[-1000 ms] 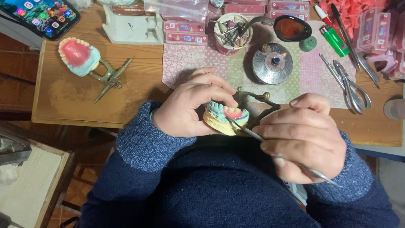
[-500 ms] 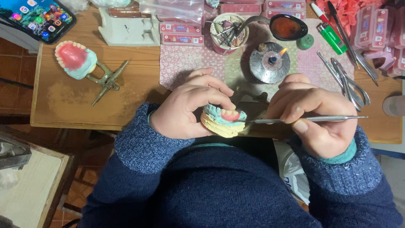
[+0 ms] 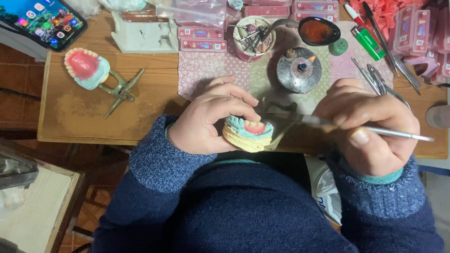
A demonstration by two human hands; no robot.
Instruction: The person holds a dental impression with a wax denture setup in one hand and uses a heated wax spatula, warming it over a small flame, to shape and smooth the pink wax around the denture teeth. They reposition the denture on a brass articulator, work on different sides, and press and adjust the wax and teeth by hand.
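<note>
Since a moment ago the right hand (image 3: 368, 131) has turned the metal wax tool (image 3: 375, 130) level, its tip seemingly at the dental cast (image 3: 248, 133), which the left hand (image 3: 211, 119) grips closed around it, just above the tabletop (image 3: 84, 117) edge, near the lit burner (image 3: 298, 70)

Wooden surface (image 3: 84, 117), scuffed pale patch near 9 o'clock. Pink patterned cloth (image 3: 201, 72) spread across centre. On cloth: spirit lamp (image 3: 298, 70) with small flame at 12 o'clock, cup of small tools (image 3: 251, 37) just beside it at 11 o'clock. Smartphone (image 3: 44, 18) at 10 o'clock corner. Denture model on metal articulator (image 3: 96, 75) at 9 o'clock. Green lighter (image 3: 368, 42), metal instruments (image 3: 379, 79) at 2 o'clock.
</note>
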